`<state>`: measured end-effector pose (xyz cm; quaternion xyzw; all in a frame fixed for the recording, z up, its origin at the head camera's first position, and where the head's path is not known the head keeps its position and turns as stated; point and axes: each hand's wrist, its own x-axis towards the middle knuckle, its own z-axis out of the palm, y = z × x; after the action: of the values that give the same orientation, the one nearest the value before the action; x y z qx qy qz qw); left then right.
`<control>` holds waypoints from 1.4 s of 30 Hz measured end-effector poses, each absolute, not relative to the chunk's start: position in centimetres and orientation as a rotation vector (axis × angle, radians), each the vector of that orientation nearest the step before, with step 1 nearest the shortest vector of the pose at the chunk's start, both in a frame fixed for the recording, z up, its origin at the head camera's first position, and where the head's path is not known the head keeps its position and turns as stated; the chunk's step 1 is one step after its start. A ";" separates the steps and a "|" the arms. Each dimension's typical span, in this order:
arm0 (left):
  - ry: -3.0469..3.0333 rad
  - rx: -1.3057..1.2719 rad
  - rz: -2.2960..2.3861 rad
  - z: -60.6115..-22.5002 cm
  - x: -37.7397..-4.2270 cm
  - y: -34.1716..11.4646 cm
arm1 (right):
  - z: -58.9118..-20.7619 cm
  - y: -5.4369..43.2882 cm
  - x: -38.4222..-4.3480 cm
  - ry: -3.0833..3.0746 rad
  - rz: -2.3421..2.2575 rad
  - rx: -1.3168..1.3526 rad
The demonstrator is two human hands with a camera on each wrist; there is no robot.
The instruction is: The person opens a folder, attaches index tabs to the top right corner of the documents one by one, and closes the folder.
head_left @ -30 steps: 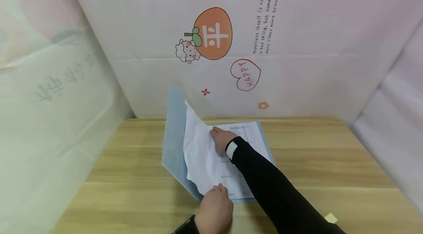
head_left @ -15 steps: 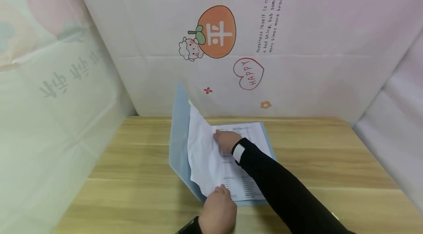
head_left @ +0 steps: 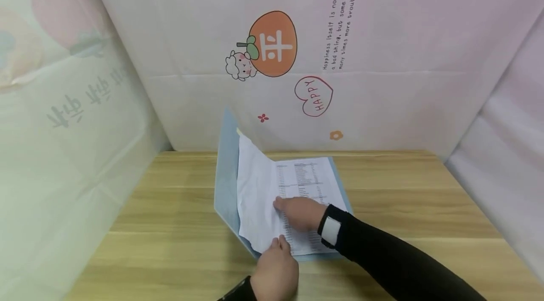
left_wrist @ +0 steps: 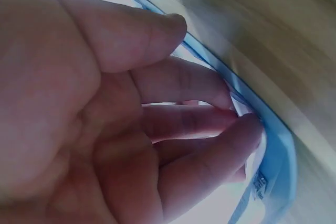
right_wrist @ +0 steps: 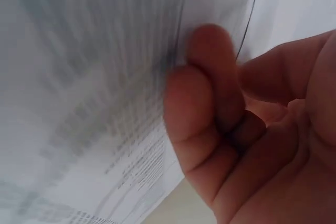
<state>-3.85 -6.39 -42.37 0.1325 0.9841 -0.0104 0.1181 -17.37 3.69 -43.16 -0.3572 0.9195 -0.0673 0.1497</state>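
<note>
A light blue folder [head_left: 226, 173] lies open on the wooden table, its left cover tilted up. Inside, a wavy white sheet [head_left: 256, 192] leans toward that cover, its visible side blank. To the right lies a printed page [head_left: 303, 173] with columns of small text. My right hand [head_left: 301, 213] presses along the fold between them, fingers curled; the right wrist view shows its fingertips [right_wrist: 189, 103] against the paper. My left hand [head_left: 276, 268] is at the folder's near edge by the fold, its slightly bent fingers [left_wrist: 199, 177] touching the paper, thumb apart.
Bare wooden tabletop [head_left: 403, 197] surrounds the folder. A white printed cloth [head_left: 191, 102] hangs behind the table, with more pale cloth [head_left: 85, 159] at the left side.
My right hand has slid down the fold toward me, from near the top of the page to about its middle. My left hand stays at the near edge.
</note>
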 end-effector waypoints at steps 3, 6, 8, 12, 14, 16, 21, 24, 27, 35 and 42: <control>2.909 0.551 -0.180 -42.4 -3.9 -7.0 | -42.5 4.5 -15.5 2.612 -0.083 -1.211; 2.945 0.647 -0.245 -42.2 -4.1 -7.5 | -41.9 5.1 -14.3 2.588 0.035 -1.382; 2.935 0.664 -0.247 -42.0 -4.2 -7.7 | -41.7 5.3 -13.9 2.574 0.086 -1.439; 2.960 0.676 -0.242 -42.1 -4.1 -7.9 | -41.7 5.4 -13.4 2.569 0.093 -1.563; 2.972 0.691 -0.249 -42.2 -3.9 -8.0 | -41.7 5.4 -13.1 2.562 0.066 -1.630; 2.981 0.721 -0.250 -42.2 -3.7 -8.2 | -41.7 5.5 -12.8 2.549 0.025 -1.666; 2.941 0.758 -0.211 -42.0 -3.4 -8.5 | -41.6 6.1 -12.1 2.518 -0.137 -1.510; 2.926 0.730 -0.159 -41.9 -3.2 -8.7 | -41.5 6.9 -11.9 2.535 -0.122 -1.391; 2.921 0.722 -0.140 -42.0 -3.1 -8.7 | -41.5 8.0 -11.8 2.577 -0.094 -1.287; 2.830 0.794 -0.165 -42.4 -3.1 -9.1 | -41.7 13.7 -11.8 2.667 -0.127 -1.046; 2.805 0.754 -0.141 -42.2 -3.3 -8.9 | -41.5 21.0 -11.8 2.735 -0.252 -0.890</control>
<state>-3.28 -8.92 -42.21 0.2577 0.9579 -0.0483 0.1167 -11.78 21.04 -41.54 -0.3059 0.9396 -0.0865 0.1270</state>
